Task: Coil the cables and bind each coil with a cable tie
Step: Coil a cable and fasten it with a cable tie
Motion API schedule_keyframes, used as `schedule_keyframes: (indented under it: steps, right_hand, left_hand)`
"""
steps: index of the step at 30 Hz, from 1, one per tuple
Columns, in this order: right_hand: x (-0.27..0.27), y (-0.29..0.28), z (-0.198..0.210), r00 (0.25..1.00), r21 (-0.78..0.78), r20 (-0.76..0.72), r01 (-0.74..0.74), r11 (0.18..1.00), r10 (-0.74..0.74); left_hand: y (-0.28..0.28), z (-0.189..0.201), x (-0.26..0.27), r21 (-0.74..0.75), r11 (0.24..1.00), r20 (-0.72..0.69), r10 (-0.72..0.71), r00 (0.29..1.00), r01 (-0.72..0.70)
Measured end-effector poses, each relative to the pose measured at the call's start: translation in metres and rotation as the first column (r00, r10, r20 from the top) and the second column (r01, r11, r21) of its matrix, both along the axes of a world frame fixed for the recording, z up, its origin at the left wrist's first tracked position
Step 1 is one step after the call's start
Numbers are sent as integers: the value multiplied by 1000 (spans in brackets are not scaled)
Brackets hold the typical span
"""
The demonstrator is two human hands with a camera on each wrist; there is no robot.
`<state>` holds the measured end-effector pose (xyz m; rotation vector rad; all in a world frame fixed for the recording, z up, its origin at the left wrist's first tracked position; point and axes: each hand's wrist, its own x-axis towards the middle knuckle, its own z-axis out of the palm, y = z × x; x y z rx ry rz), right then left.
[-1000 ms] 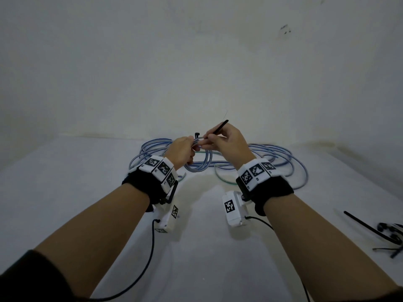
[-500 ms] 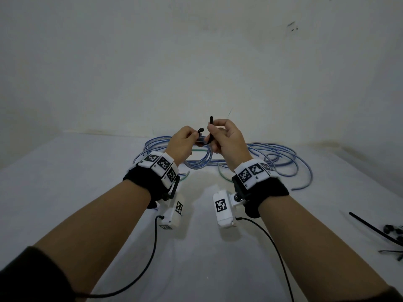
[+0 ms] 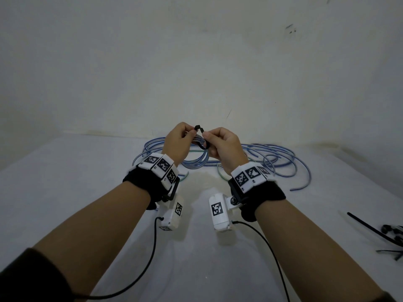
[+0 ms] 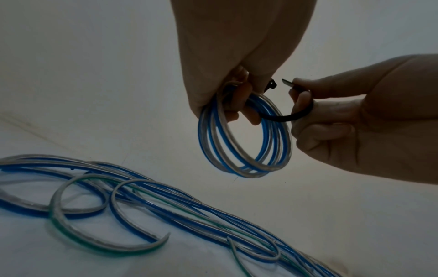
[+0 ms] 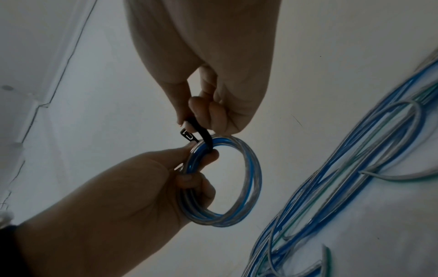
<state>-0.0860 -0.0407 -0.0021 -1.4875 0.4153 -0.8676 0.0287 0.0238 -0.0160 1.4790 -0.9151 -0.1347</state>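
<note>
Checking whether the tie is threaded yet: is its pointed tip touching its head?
Apart. The left wrist view shows bare wall between the tip, pinched by the right hand, and the head at the left hand.

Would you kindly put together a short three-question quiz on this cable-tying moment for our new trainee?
1. True or false: the tip of the black cable tie is already threaded through its head.
2. Which hand grips the blue coil: A) the left hand, B) the right hand, C) neither?
3. Fill in: the loose cables lie on the ____.

Key
1. False: in the left wrist view a gap separates tip and head.
2. A; the right hand pinches the tie's tail.
3. Table.
</note>
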Motion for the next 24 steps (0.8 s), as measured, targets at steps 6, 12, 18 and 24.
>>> schedule_keyframes:
  steps: [6,12,18,24]
  right_hand:
    - [0,-3,-1,999,23,-29,34,999,-34]
    - [-1,-1,0,999,36,-16,33,999,-33]
    - [-2,-2,-1,999,50,-46,12,999,-10]
    - [-2,-1,1,999,117,-2,41,992,-41]
  left_hand:
    - [0,1,-4,18,1000,78,5,997,-6]
    - [1,0,-4,70,997,161,9,987,-20]
    - [7,2,-6,169,984,362,-16,932,-49]
    - [10,3,-9,189,980,495,-39,868,-64]
